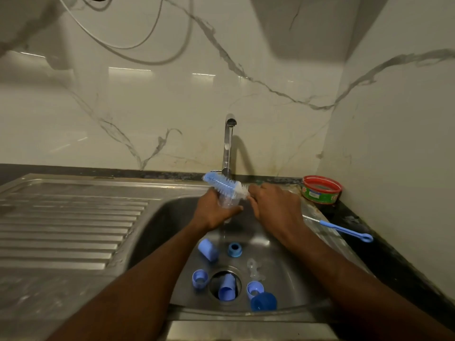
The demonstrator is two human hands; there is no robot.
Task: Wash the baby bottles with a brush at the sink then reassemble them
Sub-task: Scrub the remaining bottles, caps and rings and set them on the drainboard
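On the left, the ribbed drainboard (73, 217) runs up to the sink (160, 217). Over the far part of the basin the left hand (214, 212) is curled round a clear bottle (227, 201), holding it under the thin stream from the tap (227, 143). Which way the bottle's mouth points cannot be told through the fingers. The brush (224, 184) lies across the top of the bottle, its long axis running left to right and slightly downward, bristle head to the left and past the bottle, stem toward the right hand (270, 205), which pinches that stem just right of the bottle. So the brush is outside and crosswise; my guess is that the coming move needs its head drawn back right and turned in line with the bottle's opening.

Below the hands, on the basin floor, lie blue caps (208, 249) and rings (234, 249) around the drain (225, 284), with a clear teat (254, 268) near them.

Right of the sink, on the dark bench (357, 217), sit a thin brush (344, 228) and, farther back, a red-rimmed tub (322, 190). Marble-look walls close the corner.
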